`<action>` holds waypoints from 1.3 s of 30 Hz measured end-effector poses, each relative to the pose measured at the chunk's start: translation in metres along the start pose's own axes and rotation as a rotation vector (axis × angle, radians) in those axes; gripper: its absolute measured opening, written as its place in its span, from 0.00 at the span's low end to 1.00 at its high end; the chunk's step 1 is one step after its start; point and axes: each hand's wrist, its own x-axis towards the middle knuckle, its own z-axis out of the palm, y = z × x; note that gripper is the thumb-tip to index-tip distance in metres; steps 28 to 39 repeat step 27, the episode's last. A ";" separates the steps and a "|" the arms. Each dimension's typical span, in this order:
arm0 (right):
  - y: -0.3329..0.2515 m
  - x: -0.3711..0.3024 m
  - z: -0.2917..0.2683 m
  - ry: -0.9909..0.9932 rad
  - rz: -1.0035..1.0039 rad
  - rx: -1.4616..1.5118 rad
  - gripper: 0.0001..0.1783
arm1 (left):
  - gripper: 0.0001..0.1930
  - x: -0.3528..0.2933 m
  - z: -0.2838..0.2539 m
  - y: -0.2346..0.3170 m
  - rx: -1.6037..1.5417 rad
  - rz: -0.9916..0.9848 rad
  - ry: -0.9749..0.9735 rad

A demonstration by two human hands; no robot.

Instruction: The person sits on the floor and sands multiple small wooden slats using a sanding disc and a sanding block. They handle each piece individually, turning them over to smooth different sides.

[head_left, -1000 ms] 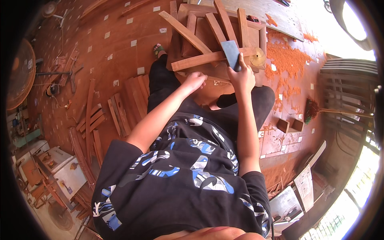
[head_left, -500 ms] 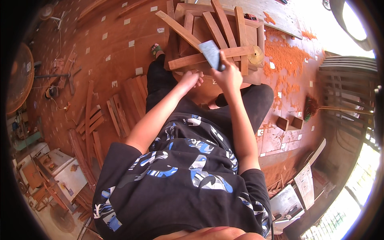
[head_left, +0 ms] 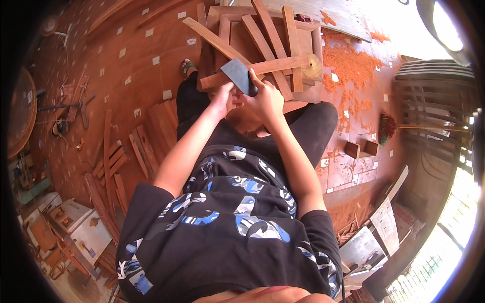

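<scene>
My right hand (head_left: 265, 99) is closed around the dark handle of a putty knife (head_left: 235, 73), whose broad grey blade points up and left. Close beside it, my left hand (head_left: 222, 101) has its fingers curled below the blade; whether they hold anything is hidden. Behind the blade, a reddish wooden strip (head_left: 278, 64) lies across several other strips (head_left: 262, 38) on a framed wooden panel (head_left: 317, 45). At the strip's right end sits a round yellowish disc (head_left: 311, 66).
Orange shavings (head_left: 348, 60) cover the floor at right, near a broom (head_left: 388, 127) and a small open wooden box (head_left: 361, 149). More boards (head_left: 161, 123) lie at left. A large fan (head_left: 20, 103) stands at the far left.
My right hand has brought the putty knife left and down, toward my left hand. My left hand has shifted slightly left, and the whole view has moved a little.
</scene>
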 end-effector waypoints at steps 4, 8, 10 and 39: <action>0.026 0.011 -0.017 0.081 0.084 -0.031 0.44 | 0.21 -0.007 0.000 0.011 -0.106 -0.009 0.005; 0.051 0.017 -0.037 0.219 0.265 -0.143 0.44 | 0.34 -0.006 -0.002 0.014 -0.201 -0.033 0.069; 0.052 0.014 -0.037 0.223 0.266 -0.172 0.46 | 0.40 -0.003 -0.005 0.017 -0.278 -0.081 0.101; 0.035 0.018 -0.046 0.153 0.353 -0.021 0.49 | 0.31 0.008 -0.010 0.013 -0.338 -0.002 0.157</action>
